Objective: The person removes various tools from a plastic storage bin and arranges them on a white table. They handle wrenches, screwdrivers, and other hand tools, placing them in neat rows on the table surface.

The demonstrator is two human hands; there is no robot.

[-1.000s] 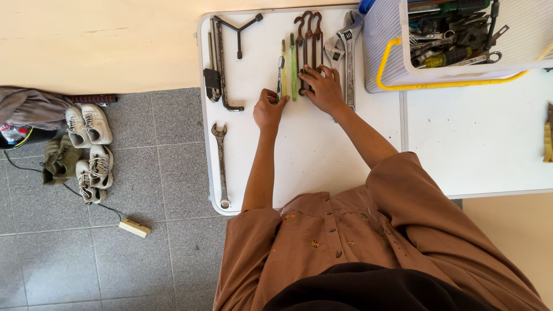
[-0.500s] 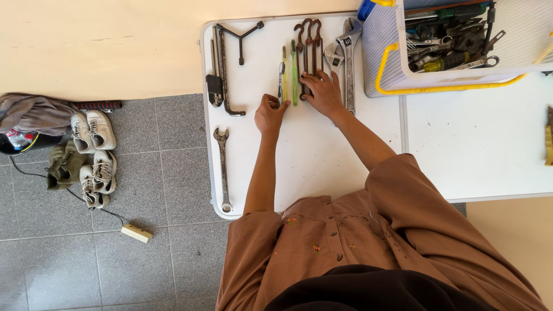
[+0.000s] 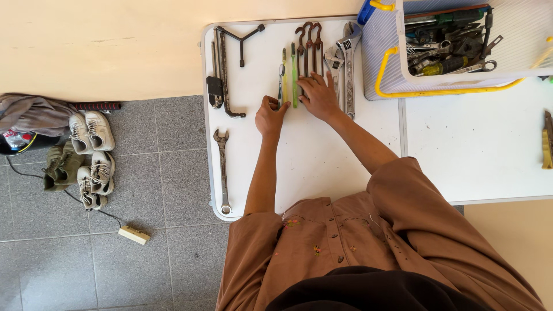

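Near the top middle of the frame, three rusty brown hooked bars (image 3: pixel 309 43) lie side by side on the white counter (image 3: pixel 311 155), hooks toward the upper edge. The right hand (image 3: pixel 318 95) lies flat on their lower ends, fingers spread apart and pressing down, not wrapped around anything. Just left of the bars lie two slim screwdrivers, a green one (image 3: pixel 293 72) and a yellow one (image 3: pixel 284 72), parallel to them. The left hand (image 3: pixel 271 114) sits at their lower ends, fingers curled together into a loose fist with the thumb touching the yellow one's tip; whether it pinches anything I cannot tell.

Right of the bars lie two adjustable wrenches (image 3: pixel 347 63). Toward the counter's left edge sit one three-armed socket wrench (image 3: pixel 242 37), a bent dark bar with a clamp-like piece (image 3: pixel 219 78), and, lower down, one long open-ended spanner (image 3: pixel 222 170).

In the upper right stands one white basket with a yellow handle (image 3: pixel 397 57), full of mixed tools. On the grey tiled floor at left lie two pairs of shoes (image 3: pixel 86 150) beside a heap of cloth (image 3: pixel 34 112).
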